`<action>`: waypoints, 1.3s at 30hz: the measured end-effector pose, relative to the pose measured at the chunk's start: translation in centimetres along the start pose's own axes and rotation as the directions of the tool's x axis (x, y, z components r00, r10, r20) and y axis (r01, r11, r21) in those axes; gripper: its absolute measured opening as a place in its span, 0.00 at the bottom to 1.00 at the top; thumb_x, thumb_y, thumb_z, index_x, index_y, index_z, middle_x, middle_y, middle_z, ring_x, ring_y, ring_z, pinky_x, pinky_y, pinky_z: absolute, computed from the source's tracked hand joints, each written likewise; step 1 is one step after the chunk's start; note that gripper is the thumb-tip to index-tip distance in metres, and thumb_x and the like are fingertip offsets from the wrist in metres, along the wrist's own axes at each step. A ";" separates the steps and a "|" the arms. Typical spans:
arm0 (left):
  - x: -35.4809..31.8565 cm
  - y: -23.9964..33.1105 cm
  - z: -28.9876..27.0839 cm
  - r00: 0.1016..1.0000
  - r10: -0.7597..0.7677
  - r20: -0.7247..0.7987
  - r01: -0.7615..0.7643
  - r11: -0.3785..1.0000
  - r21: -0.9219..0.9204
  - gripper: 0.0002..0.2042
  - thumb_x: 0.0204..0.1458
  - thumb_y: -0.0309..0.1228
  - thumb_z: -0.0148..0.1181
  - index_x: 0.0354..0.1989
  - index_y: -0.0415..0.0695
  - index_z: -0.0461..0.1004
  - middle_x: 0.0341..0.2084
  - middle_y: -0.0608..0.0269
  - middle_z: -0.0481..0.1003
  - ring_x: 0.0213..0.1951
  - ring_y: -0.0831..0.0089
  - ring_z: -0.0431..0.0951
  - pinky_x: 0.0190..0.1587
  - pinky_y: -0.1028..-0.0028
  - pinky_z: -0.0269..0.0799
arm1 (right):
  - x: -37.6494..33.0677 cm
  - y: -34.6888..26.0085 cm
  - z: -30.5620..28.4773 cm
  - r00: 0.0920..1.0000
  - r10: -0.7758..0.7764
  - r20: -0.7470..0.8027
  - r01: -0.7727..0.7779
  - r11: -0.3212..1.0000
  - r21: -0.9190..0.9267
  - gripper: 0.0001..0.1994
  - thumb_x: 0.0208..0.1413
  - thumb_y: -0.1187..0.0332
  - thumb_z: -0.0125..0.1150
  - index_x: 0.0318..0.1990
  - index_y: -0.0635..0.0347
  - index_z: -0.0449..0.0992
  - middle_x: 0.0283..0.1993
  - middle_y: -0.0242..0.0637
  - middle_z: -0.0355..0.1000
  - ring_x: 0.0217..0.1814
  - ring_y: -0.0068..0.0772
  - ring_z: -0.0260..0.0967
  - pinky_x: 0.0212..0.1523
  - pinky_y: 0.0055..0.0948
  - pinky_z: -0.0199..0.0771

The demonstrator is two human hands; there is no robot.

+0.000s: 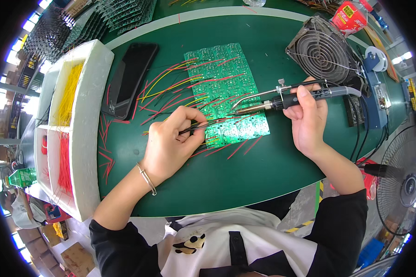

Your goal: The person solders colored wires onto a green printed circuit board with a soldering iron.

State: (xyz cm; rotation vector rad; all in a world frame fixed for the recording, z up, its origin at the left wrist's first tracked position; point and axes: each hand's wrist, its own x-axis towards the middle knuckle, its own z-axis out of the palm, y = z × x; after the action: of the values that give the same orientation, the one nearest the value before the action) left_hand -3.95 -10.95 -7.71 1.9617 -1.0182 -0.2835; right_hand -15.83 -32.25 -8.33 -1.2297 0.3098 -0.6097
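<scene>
A green circuit board panel (245,129) lies flat on the green table, with red, yellow and black wires sticking out from its left side. My left hand (174,134) is pinched on several thin black wires (212,122), whose ends reach over the lower part of the panel. In my right hand (307,115) is a soldering iron (286,100) with a thin metal feed tube clamped along it. The iron's tip points left and meets the board area just beyond the wire ends; whether it touches cannot be made out.
A white foam box (90,138) with yellow and red wires stands at the left, beside a black phone (133,78). Loose red wires (107,159) lie near it. At the right are a fume fan (321,51), a red-labelled container (351,17) and a blue solder unit (376,87).
</scene>
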 end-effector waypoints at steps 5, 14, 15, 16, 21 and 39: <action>0.2 0.1 0.1 0.999 -0.033 0.001 0.033 0.999 -0.007 0.07 0.40 0.18 0.57 0.28 0.40 0.68 0.08 0.73 0.56 0.12 0.89 0.51 0.15 0.85 0.49 | 0.1 -0.1 -0.1 0.999 0.046 0.015 -0.045 0.998 -0.045 0.06 0.56 0.67 0.45 0.28 0.54 0.60 0.15 0.21 0.48 0.16 0.11 0.42 0.19 0.18 0.43; 0.1 -0.3 0.2 0.997 -0.078 -0.004 0.078 0.997 -0.002 0.08 0.37 0.18 0.58 0.27 0.42 0.69 0.08 0.74 0.58 0.12 0.88 0.53 0.15 0.86 0.50 | 0.2 0.0 -0.1 0.998 0.025 -0.053 -0.024 0.999 0.022 0.06 0.54 0.68 0.50 0.30 0.58 0.64 0.19 0.23 0.53 0.16 0.10 0.45 0.17 0.13 0.46; 0.1 -0.3 0.2 0.996 -0.085 -0.008 0.085 0.996 -0.005 0.08 0.37 0.18 0.58 0.27 0.42 0.69 0.08 0.74 0.58 0.12 0.88 0.53 0.15 0.86 0.51 | 0.2 -0.1 -0.1 0.998 0.026 -0.055 -0.025 0.999 0.023 0.06 0.54 0.68 0.50 0.30 0.58 0.64 0.19 0.23 0.53 0.16 0.10 0.45 0.17 0.13 0.46; 0.1 -0.3 0.2 0.996 -0.088 -0.008 0.088 0.996 -0.004 0.08 0.37 0.18 0.58 0.27 0.42 0.69 0.08 0.74 0.58 0.12 0.88 0.53 0.15 0.86 0.51 | 0.2 -0.1 -0.2 0.999 0.024 -0.034 -0.024 1.000 0.012 0.06 0.54 0.67 0.51 0.30 0.58 0.63 0.20 0.23 0.53 0.16 0.10 0.46 0.17 0.13 0.46; 0.1 -0.2 0.2 0.996 -0.087 -0.013 0.087 0.996 0.003 0.08 0.37 0.18 0.59 0.27 0.42 0.69 0.08 0.74 0.58 0.12 0.88 0.53 0.15 0.86 0.51 | 0.2 -0.1 -0.1 0.998 0.056 -0.038 -0.056 0.998 0.010 0.07 0.53 0.66 0.51 0.30 0.59 0.63 0.20 0.23 0.53 0.17 0.10 0.47 0.17 0.13 0.47; 0.2 -0.5 0.1 0.998 -0.066 0.006 0.066 0.998 0.019 0.09 0.38 0.19 0.60 0.28 0.42 0.69 0.09 0.73 0.60 0.11 0.86 0.53 0.15 0.85 0.52 | 0.3 -0.1 0.1 0.997 0.047 -0.059 -0.047 0.999 -0.001 0.07 0.54 0.67 0.50 0.29 0.60 0.64 0.20 0.23 0.53 0.16 0.10 0.45 0.17 0.13 0.47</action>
State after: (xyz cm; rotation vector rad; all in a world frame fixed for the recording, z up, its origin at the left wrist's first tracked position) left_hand -3.66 -11.02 -8.12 2.0155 -0.9646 -0.3181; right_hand -15.56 -32.37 -8.20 -1.2048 0.3881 -0.6063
